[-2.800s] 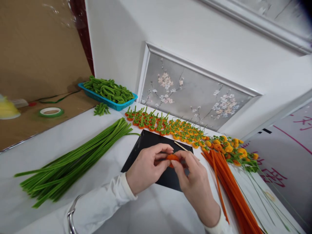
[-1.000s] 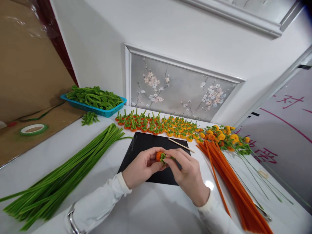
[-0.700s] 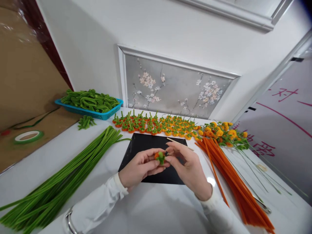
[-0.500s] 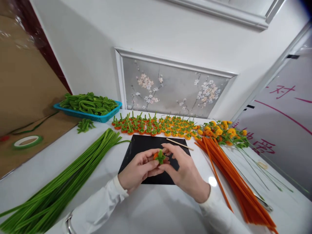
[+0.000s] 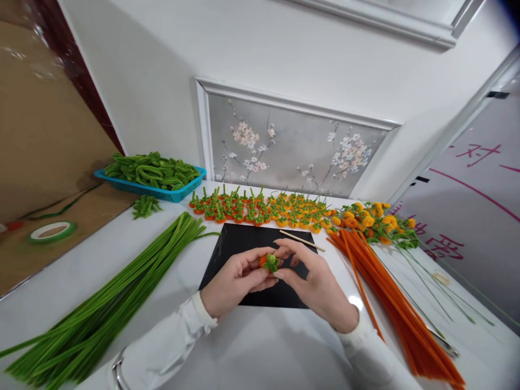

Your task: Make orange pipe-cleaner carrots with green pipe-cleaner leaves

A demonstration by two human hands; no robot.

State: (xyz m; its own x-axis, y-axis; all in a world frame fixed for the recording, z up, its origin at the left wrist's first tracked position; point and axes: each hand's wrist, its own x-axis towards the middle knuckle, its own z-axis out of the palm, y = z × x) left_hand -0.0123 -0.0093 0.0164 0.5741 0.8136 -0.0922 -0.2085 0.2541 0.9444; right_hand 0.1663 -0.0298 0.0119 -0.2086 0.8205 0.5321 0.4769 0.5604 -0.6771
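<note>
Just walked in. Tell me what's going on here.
Over a black mat, the left hand holds a small orange piece with a green top. The right hand has its fingers right beside it, possibly touching. Similar orange pieces and yellow pieces stand in rows beyond the mat, with green strips to the left and orange strips to the right.

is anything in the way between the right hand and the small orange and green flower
Nothing visible is: the left hand holds the flower above the black mat, and the right hand is right beside it; contact is unclear.
</note>
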